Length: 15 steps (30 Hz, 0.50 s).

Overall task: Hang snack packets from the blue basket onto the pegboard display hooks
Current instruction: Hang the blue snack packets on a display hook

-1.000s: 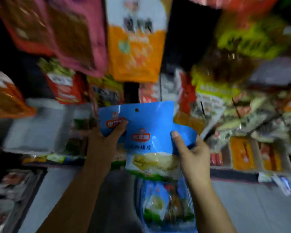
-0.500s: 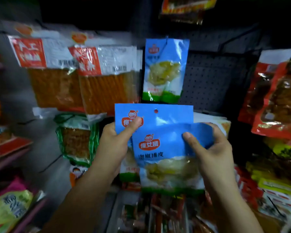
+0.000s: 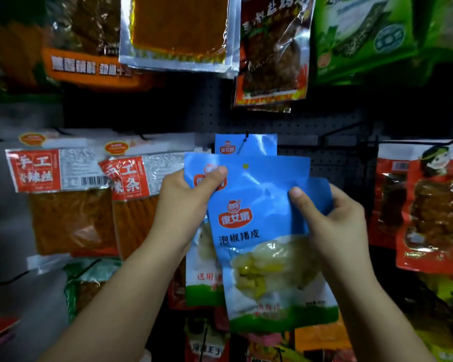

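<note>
Head view: dark pegboard (image 3: 324,121) wall, dim shop, hooks loaded with red-and-white 手工辣条 spicy-strip packs (image 3: 63,199) on the left, orange and green bags above, red packs on the right. One blue packet (image 3: 256,145) already hangs on a hook (image 3: 242,145); the front blue packet (image 3: 262,231) reads 泡椒猪皮 under a red logo, and the rear blue packet (image 3: 202,257) is half hidden behind it. Left hand (image 3: 183,205) pinches the rear packet's top corner, thumb on its logo; right hand (image 3: 332,220) grips the front packet's upper right edge, fingers curled behind, both packets just below the hook.
</note>
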Tool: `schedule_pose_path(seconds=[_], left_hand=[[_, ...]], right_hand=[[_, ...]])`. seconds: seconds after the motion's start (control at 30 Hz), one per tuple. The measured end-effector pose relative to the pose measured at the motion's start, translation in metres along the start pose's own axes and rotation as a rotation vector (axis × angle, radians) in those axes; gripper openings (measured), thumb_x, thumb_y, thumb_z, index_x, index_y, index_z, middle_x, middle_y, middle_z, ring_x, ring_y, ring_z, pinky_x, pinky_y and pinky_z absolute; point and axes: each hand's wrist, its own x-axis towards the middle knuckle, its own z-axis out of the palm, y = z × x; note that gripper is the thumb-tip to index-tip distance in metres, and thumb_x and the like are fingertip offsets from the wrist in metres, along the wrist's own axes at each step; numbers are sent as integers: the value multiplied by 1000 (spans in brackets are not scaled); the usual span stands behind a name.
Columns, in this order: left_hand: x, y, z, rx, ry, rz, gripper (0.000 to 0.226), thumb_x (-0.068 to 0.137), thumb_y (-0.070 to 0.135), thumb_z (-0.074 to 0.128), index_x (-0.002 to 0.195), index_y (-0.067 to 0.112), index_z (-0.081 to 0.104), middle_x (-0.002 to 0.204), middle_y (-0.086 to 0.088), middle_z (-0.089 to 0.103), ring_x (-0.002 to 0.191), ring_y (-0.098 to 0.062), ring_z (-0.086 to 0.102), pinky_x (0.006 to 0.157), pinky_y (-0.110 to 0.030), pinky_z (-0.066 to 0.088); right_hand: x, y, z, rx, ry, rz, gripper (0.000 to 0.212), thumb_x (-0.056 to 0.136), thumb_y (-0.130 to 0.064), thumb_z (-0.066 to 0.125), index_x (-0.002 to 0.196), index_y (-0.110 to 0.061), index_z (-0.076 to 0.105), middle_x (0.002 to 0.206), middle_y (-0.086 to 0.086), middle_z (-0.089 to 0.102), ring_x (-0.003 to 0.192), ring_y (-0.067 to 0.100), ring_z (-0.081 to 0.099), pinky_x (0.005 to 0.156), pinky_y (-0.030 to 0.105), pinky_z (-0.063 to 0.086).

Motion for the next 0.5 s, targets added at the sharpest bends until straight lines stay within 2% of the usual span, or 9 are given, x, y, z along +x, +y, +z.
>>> schedule_pose_path(seconds=[0.07, 0.13, 0.27, 0.3, 0.4, 0.43, 0.5], left_hand=[[16, 4, 11, -3, 25, 28, 17, 82, 16, 70, 66, 19, 71, 72, 1, 74, 70, -16, 72, 64, -31, 60], [31, 5, 19, 4, 43, 47, 14, 82, 16, 70, 68, 18, 69, 69, 3, 74, 68, -15, 72, 63, -31, 59], [52, 0, 28, 27, 72, 86, 14, 83, 17, 70, 69, 18, 67, 64, 7, 72, 62, -11, 71, 54, -24, 56], [55, -1, 29, 22, 78, 98, 14, 83, 16, 69, 70, 19, 66, 64, 7, 72, 62, -11, 71, 53, -23, 55], [66, -4, 31, 7, 97, 129, 14, 83, 16, 69, 70, 18, 66, 64, 7, 72, 63, -11, 71, 53, -23, 55], [69, -5, 32, 3, 99, 133, 13, 83, 16, 70, 71, 18, 66, 64, 7, 72, 63, -11, 71, 53, -22, 55], [74, -6, 32, 7, 100, 130, 14, 83, 16, 70, 69, 19, 67, 65, 6, 73, 64, -12, 71, 55, -24, 56]], right_hand=[[17, -3, 4, -31, 14, -19, 8, 86, -31, 67, 82, -24, 69, 78, -4, 72, 76, 13, 69, 65, 37, 54], [34, -5, 6, -34, 13, -31, 11, 88, -32, 65, 79, -25, 67, 77, -6, 72, 75, 13, 69, 65, 37, 54], [60, -2, 11, -64, -2, -64, 18, 89, -32, 65, 73, -25, 64, 65, -12, 67, 61, -2, 63, 52, 18, 46], [66, -1, 13, -65, -3, -66, 19, 89, -32, 65, 72, -23, 65, 64, -10, 67, 60, -2, 62, 52, 19, 46], [79, 3, 19, -58, -9, -62, 26, 89, -30, 65, 74, -9, 63, 77, 12, 70, 67, 16, 62, 60, 36, 50], [82, 4, 21, -48, -10, -60, 27, 89, -30, 65, 75, -7, 63, 79, 16, 70, 68, 19, 61, 60, 38, 49], [88, 8, 23, -22, -6, -49, 28, 89, -31, 65, 75, -7, 64, 74, 12, 70, 65, 17, 60, 59, 33, 46]])
